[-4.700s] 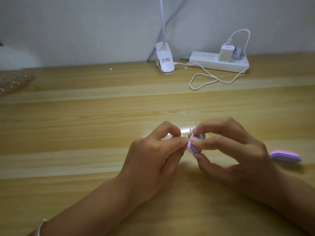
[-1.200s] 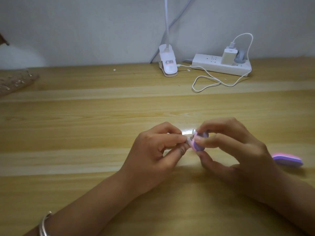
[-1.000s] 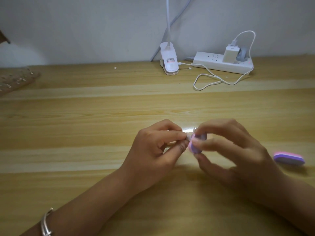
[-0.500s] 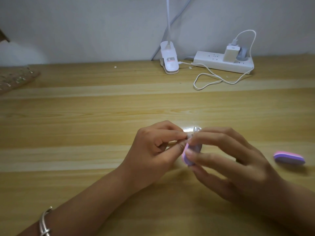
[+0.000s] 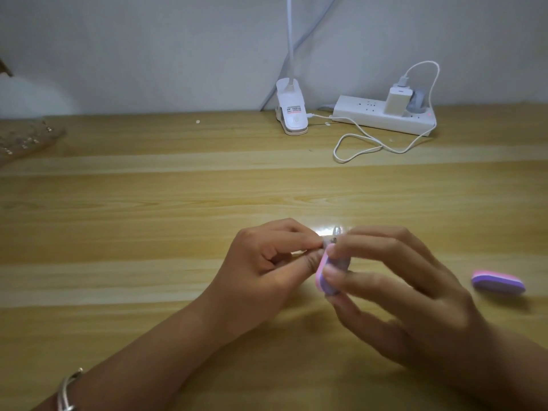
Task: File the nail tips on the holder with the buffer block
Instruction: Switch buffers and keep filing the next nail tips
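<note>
My left hand (image 5: 267, 268) pinches the holder (image 5: 331, 239) just below table centre. My right hand (image 5: 400, 292) grips the buffer block (image 5: 321, 272), which has just swept toward 6 o'clock across a nail tip (image 5: 337, 231). That looks like one filing stroke, with more probably needed.

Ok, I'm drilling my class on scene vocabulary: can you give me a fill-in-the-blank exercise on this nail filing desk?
1. The right hand grips the pink-and-purple ____.
2. A second block lies on the ____ beside that hand.
3. The white charger is plugged into the ____.
4. The silver bracelet is on the ____ wrist.
Missing: buffer block; table; power strip; left.
</note>
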Available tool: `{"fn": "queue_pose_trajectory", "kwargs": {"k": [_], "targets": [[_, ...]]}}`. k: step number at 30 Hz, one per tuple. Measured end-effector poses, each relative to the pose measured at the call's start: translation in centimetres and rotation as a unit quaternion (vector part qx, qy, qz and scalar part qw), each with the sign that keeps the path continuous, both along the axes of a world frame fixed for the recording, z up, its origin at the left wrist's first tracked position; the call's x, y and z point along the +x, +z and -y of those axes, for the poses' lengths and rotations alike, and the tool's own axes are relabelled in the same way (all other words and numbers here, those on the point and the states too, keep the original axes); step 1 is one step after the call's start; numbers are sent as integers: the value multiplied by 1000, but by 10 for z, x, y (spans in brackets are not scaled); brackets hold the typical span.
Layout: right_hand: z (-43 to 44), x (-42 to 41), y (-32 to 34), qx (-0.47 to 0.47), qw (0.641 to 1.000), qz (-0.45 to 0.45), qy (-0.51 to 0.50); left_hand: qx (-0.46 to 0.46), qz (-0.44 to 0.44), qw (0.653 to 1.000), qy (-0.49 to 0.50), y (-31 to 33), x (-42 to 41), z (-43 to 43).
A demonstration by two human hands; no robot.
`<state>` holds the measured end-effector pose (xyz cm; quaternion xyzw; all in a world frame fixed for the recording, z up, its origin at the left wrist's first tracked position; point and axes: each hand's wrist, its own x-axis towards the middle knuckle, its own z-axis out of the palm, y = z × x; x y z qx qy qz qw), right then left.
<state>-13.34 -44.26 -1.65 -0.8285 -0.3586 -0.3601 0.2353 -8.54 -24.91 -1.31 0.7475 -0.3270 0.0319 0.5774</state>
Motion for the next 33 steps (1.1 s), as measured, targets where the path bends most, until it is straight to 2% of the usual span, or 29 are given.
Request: {"fn": "queue_pose_trajectory", "kwargs": {"k": [5,9,13,17,21,25,29,33], "targets": [[12,8,4,18,999,-15,-45,-3,-24,1000,4,1,-1,1],[4,2,0,-4,1000,-6,-9,-9,-23,1000,-7,2,0,1],[11,6,3,22,999,-16,-33,-3,-28,1000,6,2,-1,1],[1,1,-2,-8,1000,0,2,-5,-14,1000,3,2,0,0],[10,7,3,16,999,-14,-34,-12,-35,999,16,2,0,1],[1,1,-1,-10,1000,3,0,-17,-30,999,-3,1,0,1],[10,7,2,12,999,-1,-43,-10,-30,999,11,1,-1,1],[1,1,-2,-7,1000,9,-4,-4,-18,1000,-7,1,-1,0]]}}
